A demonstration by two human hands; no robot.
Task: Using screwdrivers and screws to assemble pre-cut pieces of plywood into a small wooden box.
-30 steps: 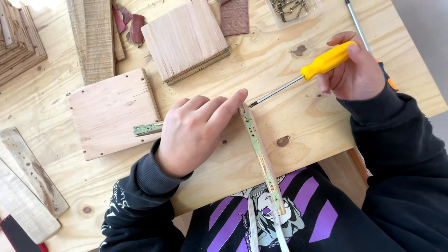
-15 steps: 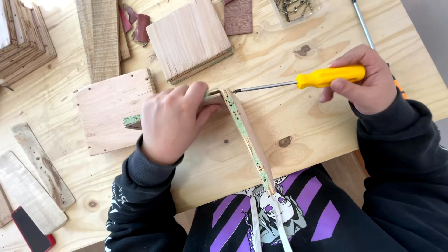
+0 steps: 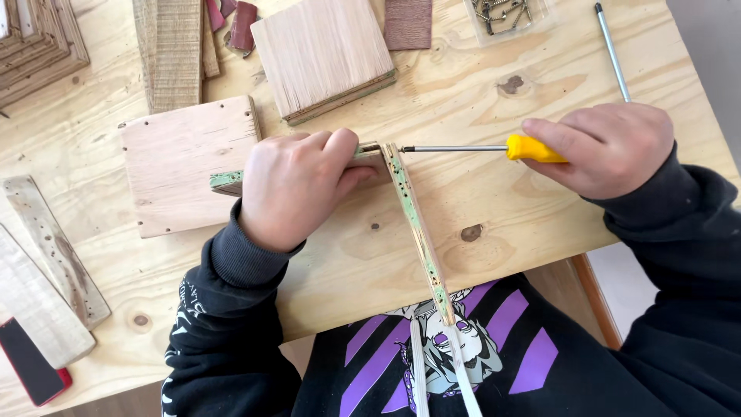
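Note:
My left hand [image 3: 297,185] presses down on a green-painted wooden slat [image 3: 225,180] that lies across the plywood table [image 3: 494,224]. A second green slat [image 3: 417,232] meets it at a corner and runs down towards my body. In my right hand [image 3: 606,147] is a screwdriver with a yellow handle [image 3: 531,149], held level. Its steel tip [image 3: 404,148] touches the outer side of the corner joint.
A square wooden board [image 3: 181,166] lies left of my left hand. A thicker wood block [image 3: 324,54] and stacked strips [image 3: 174,46] sit behind. A clear tray of screws [image 3: 505,14] and a loose metal rod [image 3: 612,50] are at the far right. Wood offcuts [image 3: 54,247] lie at left.
The screwdriver has swung from a slant to level, its tip now against the slat corner. My left hand has slid up and left along the slat, holding the joint.

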